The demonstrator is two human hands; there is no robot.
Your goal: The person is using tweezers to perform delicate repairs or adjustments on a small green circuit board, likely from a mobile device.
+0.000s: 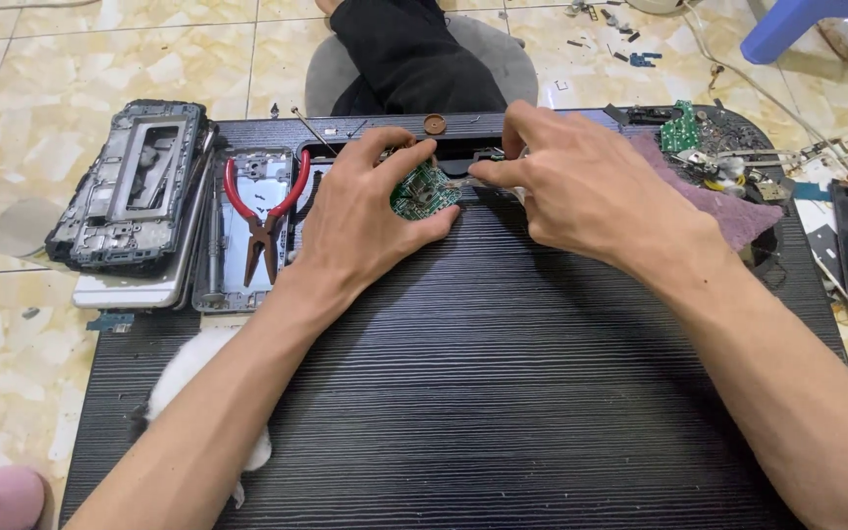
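Observation:
My left hand (365,221) holds a small green circuit board (422,190) between thumb and fingers, at the far part of a black ribbed panel (483,393). My right hand (581,182) is right beside it, thumb and forefinger pinched at the board's right edge on something small that I cannot make out. Both hands rest on the panel, in front of a black slot-like housing (463,152) with a brown round knob (434,124) on top.
Red-handled pliers (265,211) lie on opened phone frames (139,186) at the left. A second green board (681,126), wires and a purple cloth (728,211) sit at the right. Loose parts litter the tiled floor. A person's dark-clothed leg (404,49) is beyond the panel.

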